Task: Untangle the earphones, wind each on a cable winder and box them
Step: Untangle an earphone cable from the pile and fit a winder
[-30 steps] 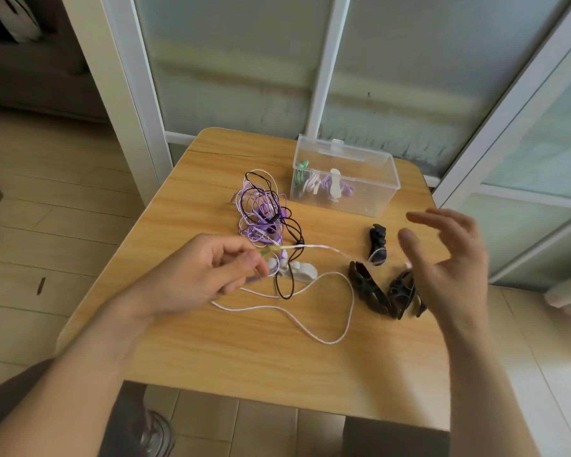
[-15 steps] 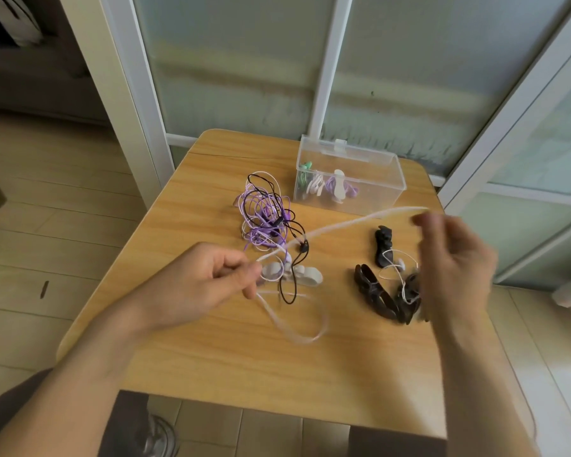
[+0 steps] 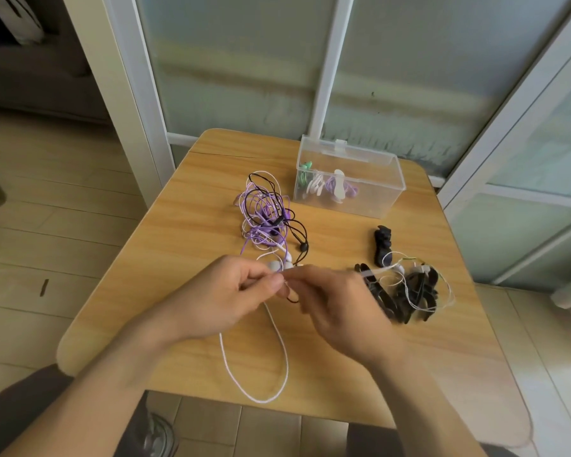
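Pinching a white earphone cable (image 3: 279, 338) between thumb and curled fingers, the left hand (image 3: 234, 298) sits over the middle of the wooden table (image 3: 192, 232). The right hand (image 3: 337, 308) meets it fingertip to fingertip and is blurred; its fingers are curled at the same cable, but I cannot tell exactly how they close on it.

Below the grip, toward the person, the cable drops in one long loop that reaches the near table edge. Just beyond the grip lie white earbuds (image 3: 277, 266), partly hidden by the left fingers. Further beyond is the tangle of purple, white and black earphones (image 3: 264, 219), lying flat, with one black strand running back to the grip.

To the right of the grip, a white strand (image 3: 381, 268) leads from the right hand's fingers toward a heap of black cable winders (image 3: 409, 298); thin white cable is draped in loops over that heap. One more black winder (image 3: 383, 242) lies apart, beyond the heap.

Beyond and right of the grip stands the clear plastic box (image 3: 376, 192), lid open, holding wound earphones: green, white and purple bundles at its left end.
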